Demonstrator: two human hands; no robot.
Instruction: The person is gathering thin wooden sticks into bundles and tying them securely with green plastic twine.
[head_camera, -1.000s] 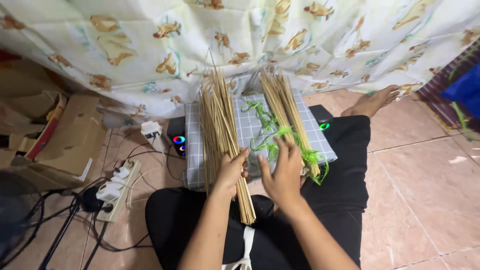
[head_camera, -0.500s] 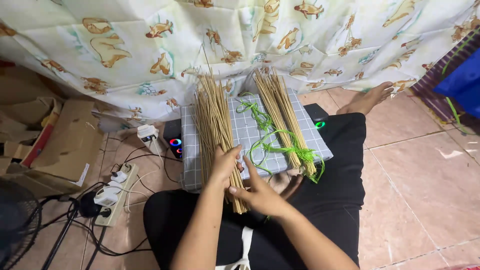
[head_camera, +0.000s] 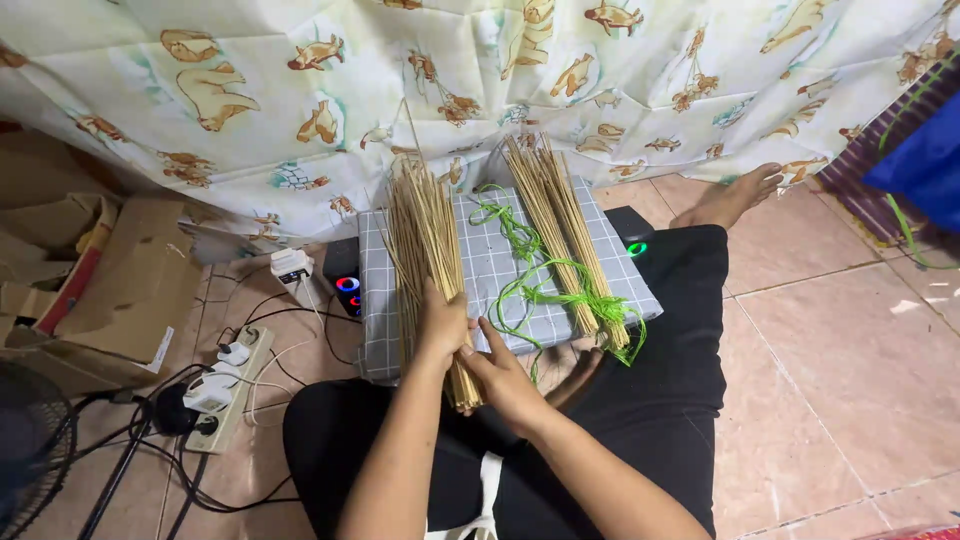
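A bundle of thin tan sticks (head_camera: 425, 240) lies lengthwise on the left of a grey checked cloth (head_camera: 495, 270) spread over my lap. My left hand (head_camera: 440, 325) is closed around the near end of this bundle. My right hand (head_camera: 500, 375) touches the same end from the right, fingers against the sticks. A second stick bundle (head_camera: 560, 230) lies on the right of the cloth, tied near its end with green string (head_camera: 540, 285) that loops loosely across the middle of the cloth.
A patterned curtain (head_camera: 480, 80) hangs close behind. On the tiled floor to the left are a white power strip (head_camera: 235, 385) with plugs and cables, cardboard boxes (head_camera: 130, 290) and a fan (head_camera: 25, 450). Small black devices with lit rings (head_camera: 345, 280) flank the cloth. My bare foot (head_camera: 730, 200) rests at right.
My right hand left the green string by the right bundle and came over to the near end of the left bundle. My left hand kept its hold there.
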